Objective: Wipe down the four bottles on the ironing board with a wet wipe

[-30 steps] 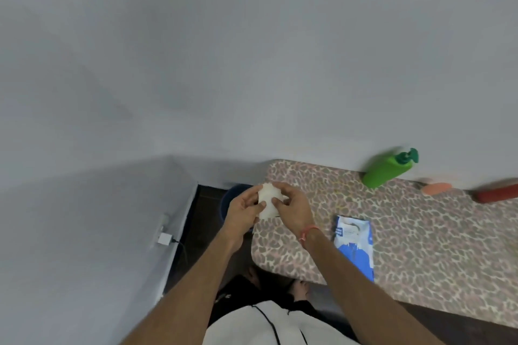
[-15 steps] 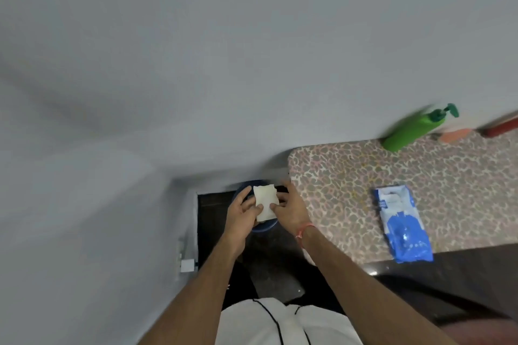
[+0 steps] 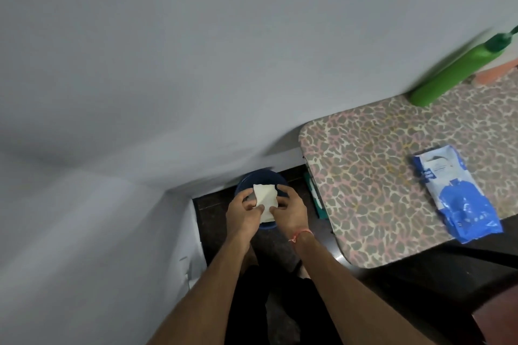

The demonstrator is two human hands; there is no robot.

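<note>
Wipe (image 3: 265, 199), white, folded to a rough square, held up between both hands over a dark blue bin (image 3: 252, 180) on the floor. Pinched at its lower left edge by left hand (image 3: 242, 214), thumb on top, fingers curled under. Pinched at its lower right edge by right hand (image 3: 290, 211), fingertips curled onto the sheet. Both grips narrow, closed on the wipe; upper half of the sheet free above the fingers. Red thread band (image 3: 301, 234) on right wrist.

Wipe well left of the ironing board (image 3: 364, 190), clear of its rounded end, not over it. Board cover leopard-print, pink and grey. Blue wipes pack (image 3: 459, 193) flat on the board, near its front edge, well apart from the hands.

Green bottle (image 3: 459, 71) with darker green pump top at the board's far edge by the wall, appearing tilted in this wide-angle view, blurred. Orange bottle (image 3: 496, 71) just beside it on the right, partly cut by the frame edge; shape hard to tell.

Pale grey wall (image 3: 196, 50) filling most of the view, corner at left. Dark floor (image 3: 280, 244) below the hands.
</note>
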